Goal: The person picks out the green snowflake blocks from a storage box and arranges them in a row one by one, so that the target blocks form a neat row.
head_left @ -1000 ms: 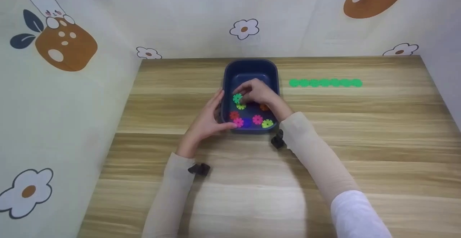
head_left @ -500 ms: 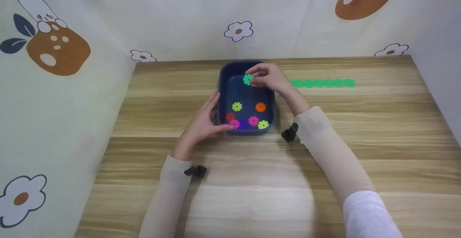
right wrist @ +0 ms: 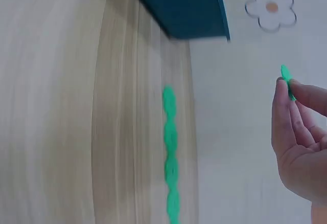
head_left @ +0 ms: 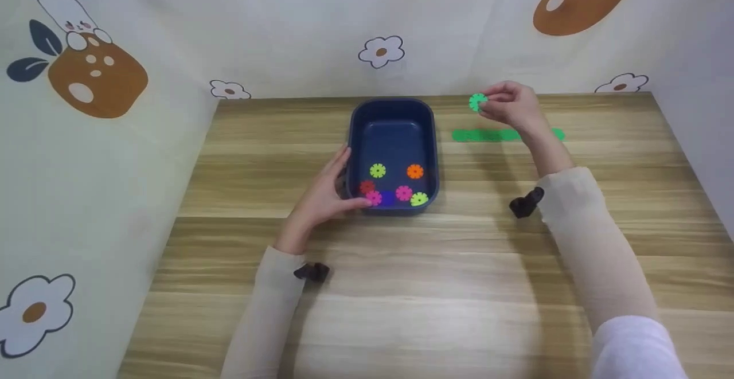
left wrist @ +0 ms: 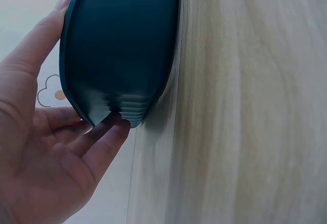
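Observation:
A dark blue plastic bin (head_left: 393,109) sits on the table with several flower-shaped plastic discs inside, among them an orange disc (head_left: 415,171) and a yellow-green disc (head_left: 377,171). My left hand (head_left: 324,198) holds the bin's near left corner, thumb on the near rim and fingers against the left wall; the left wrist view shows fingertips touching the ribbed part of that wall (left wrist: 134,104). Between thumb and fingertips, my right hand (head_left: 516,106) pinches a green disc (head_left: 477,102), raised above the table. Below it lies a row of green discs (head_left: 476,135), partly hidden by my right wrist.
Pink, red, blue and yellow-green discs lie along the bin's near end. The wooden table (head_left: 401,287) meets a patterned cloth wall (head_left: 298,35) just behind the bin and the green row. Another cloth wall stands on the left.
My right hand has lifted the green disc from the bin and carried it right, over the green row. The left hand stays at the bin's corner.

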The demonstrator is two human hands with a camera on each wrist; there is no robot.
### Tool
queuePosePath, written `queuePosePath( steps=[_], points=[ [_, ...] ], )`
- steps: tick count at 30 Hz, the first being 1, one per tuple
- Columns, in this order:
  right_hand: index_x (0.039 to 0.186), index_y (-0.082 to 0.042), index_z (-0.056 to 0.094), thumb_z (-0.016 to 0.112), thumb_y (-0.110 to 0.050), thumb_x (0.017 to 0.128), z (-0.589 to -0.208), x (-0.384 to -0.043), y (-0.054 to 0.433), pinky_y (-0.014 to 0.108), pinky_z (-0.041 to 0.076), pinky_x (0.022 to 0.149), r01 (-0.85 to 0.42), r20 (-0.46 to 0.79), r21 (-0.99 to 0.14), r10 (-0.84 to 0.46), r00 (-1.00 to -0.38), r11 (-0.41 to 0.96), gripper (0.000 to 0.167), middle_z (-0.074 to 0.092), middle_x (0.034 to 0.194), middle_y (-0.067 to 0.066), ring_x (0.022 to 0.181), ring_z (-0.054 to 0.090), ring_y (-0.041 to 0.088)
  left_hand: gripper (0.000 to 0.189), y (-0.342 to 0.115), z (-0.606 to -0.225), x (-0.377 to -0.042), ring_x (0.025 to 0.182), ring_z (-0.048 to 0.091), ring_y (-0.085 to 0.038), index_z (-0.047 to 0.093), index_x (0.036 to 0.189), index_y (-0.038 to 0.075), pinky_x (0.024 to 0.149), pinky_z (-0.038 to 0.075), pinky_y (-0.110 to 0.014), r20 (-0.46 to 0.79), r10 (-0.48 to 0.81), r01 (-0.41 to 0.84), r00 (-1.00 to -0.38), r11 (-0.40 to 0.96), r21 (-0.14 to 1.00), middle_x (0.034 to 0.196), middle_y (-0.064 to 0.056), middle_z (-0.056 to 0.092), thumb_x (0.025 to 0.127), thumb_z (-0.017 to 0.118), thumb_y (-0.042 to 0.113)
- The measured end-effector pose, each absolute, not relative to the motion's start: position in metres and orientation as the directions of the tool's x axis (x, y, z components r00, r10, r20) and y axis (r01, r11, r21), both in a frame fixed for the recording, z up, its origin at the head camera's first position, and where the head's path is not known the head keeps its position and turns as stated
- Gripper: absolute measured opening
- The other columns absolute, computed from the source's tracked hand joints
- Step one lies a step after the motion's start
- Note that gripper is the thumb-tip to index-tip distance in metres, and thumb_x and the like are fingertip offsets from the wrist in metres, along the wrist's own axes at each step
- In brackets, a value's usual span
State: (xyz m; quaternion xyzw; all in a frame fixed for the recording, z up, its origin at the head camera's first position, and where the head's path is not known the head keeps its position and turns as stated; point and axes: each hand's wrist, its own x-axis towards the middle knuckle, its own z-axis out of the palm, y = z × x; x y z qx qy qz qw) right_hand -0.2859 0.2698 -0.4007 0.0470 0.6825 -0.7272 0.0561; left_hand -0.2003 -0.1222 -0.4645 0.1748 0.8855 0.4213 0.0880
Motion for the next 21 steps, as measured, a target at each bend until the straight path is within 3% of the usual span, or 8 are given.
queuePosePath(
  steps=[8, 16, 21],
  points=[
    [0.104, -0.003, 0.065, 0.068, 0.005, 0.089, -0.408, -0.272, 0.330, 0.022, 0.061, 0.074, 0.217, -0.248, -0.948, 0.113, -0.962, -0.232, 0.018, 0.070, 0.086, 0.001, 0.078, 0.074, 0.011, 0.114, -0.122, -0.465, -0.200, 0.156, 0.016, -0.028, 0.019, 0.161, 0.016, 0.125, 0.020, -0.053, -0.031, 0.378, 0.219, -0.925, 0.597, 0.772, 0.170, -0.005, 0.012, 0.074, 0.088, 0.042],
    [0.087, -0.008, 0.073, 0.068, 0.009, 0.087, -0.419, -0.259, 0.372, 0.020, 0.061, 0.073, 0.245, -0.317, -0.928, 0.249, -0.915, -0.281, 0.018, 0.071, 0.081, -0.001, 0.073, 0.073, 0.009, 0.114, -0.121, -0.464, -0.199, 0.156, 0.017, -0.028, 0.019, 0.161, 0.017, 0.125, 0.020, -0.054, -0.041, 0.370, 0.203, -0.928, 0.595, 0.777, 0.170, -0.004, 0.013, 0.074, 0.088, 0.041],
    [0.083, -0.015, 0.075, 0.070, 0.003, 0.088, -0.427, -0.255, 0.393, 0.017, 0.060, 0.071, 0.332, -0.394, -0.915, 0.328, -0.859, -0.229, 0.019, 0.069, 0.079, -0.006, 0.071, 0.071, 0.005, 0.114, -0.121, -0.465, -0.199, 0.156, 0.017, -0.027, 0.019, 0.161, 0.019, 0.125, 0.021, -0.054, -0.047, 0.365, 0.196, -0.930, 0.599, 0.776, 0.170, -0.002, 0.012, 0.073, 0.088, 0.043]
  ],
)
